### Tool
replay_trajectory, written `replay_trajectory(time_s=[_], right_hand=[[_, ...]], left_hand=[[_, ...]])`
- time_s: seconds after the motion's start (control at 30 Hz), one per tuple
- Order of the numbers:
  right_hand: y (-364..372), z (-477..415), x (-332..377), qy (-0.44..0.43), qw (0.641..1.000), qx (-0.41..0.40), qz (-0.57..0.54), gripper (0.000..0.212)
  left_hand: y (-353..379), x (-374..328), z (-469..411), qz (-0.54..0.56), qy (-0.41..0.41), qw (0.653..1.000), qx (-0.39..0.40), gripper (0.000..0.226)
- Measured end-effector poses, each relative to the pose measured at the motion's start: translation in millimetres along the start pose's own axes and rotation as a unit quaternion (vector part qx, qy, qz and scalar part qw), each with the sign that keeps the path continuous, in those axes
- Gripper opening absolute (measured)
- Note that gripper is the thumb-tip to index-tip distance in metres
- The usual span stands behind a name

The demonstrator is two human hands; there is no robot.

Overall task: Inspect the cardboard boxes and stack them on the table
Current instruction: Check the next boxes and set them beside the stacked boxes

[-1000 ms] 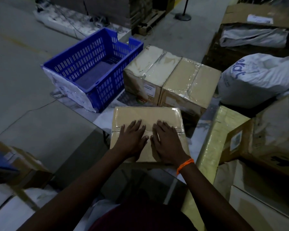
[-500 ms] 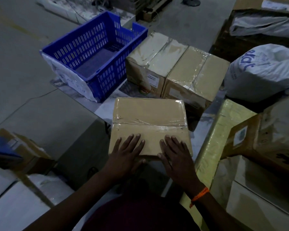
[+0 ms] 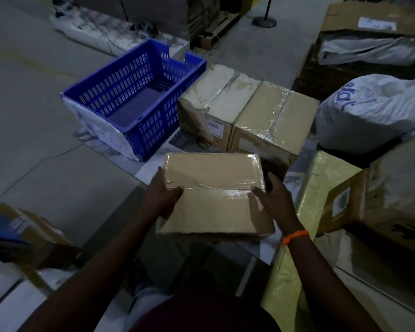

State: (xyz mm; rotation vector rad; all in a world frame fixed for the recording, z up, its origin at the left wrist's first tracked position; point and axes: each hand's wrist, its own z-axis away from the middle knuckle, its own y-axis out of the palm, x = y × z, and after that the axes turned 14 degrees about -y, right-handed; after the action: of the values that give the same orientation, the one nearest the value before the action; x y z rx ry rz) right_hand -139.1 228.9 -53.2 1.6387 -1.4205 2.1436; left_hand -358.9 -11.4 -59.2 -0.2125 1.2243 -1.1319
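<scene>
Left hand (image 3: 162, 198) and right hand (image 3: 277, 200) grip the cardboard box (image 3: 213, 185), fingers (image 3: 272, 179) seemingly curled round its sides.

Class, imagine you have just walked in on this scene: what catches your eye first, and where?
First, the flat tape-wrapped cardboard box at the centre, gripped at its two sides by the left hand and right hand. Behind it to the left stands a slotted blue plastic crate; at far right bulges a white printed plastic sack.
</scene>
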Motion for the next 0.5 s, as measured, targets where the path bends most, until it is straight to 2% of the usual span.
replay_trajectory(time_s=[0.07,0.13,0.17,0.27,0.33,0.37,0.43,0.5], right_hand=[[-1,-15,7,0.05,0.992,0.023,-0.111,0.065],[2,-17,14,0.046,0.982,0.022,-0.181,0.045],[4,-16,18,0.051,0.977,0.013,-0.205,0.044],[8,-13,22,0.074,0.965,-0.059,-0.245,0.061],[6,-9,22,0.076,0.95,-0.091,-0.288,0.069],[3,-7,22,0.072,0.944,-0.092,-0.308,0.066],[-4,-3,28,0.042,0.939,-0.094,-0.329,0.048],[-13,2,36,0.019,0.927,-0.12,-0.355,0.037]], left_hand=[[-6,-8,-2,0.09,-0.046,0.994,0.03,0.054],[-10,-17,7,0.179,-0.097,0.977,0.065,0.06],[-10,-18,8,0.206,-0.108,0.969,0.077,0.059],[-14,-17,11,0.266,-0.113,0.954,0.075,0.053],[-20,-17,13,0.301,-0.114,0.944,0.066,0.059],[-23,-17,13,0.323,-0.11,0.938,0.065,0.066],[-29,-19,17,0.37,-0.085,0.923,0.065,0.076],[-30,-26,21,0.417,-0.076,0.905,0.033,0.076]])
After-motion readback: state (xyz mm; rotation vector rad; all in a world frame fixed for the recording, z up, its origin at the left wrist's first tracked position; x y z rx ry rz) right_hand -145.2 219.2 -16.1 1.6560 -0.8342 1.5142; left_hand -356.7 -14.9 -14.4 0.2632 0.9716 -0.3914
